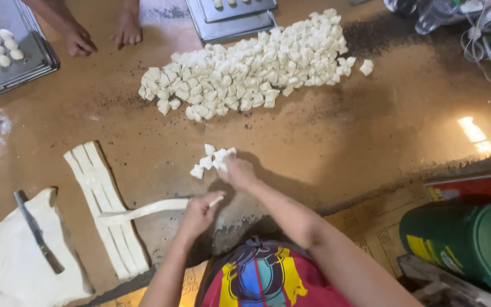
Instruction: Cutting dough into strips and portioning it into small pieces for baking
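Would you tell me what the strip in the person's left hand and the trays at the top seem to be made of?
The strip looks like soft raw dough: pale, matte, sagging limply from the left hand. The trays look like metal: grey, smooth, dully reflective, with rolled rims.

Counted on the table
Two metal trays (7, 62), one knife (38, 233), four cut dough strips (106, 210), one green drum (473, 239).
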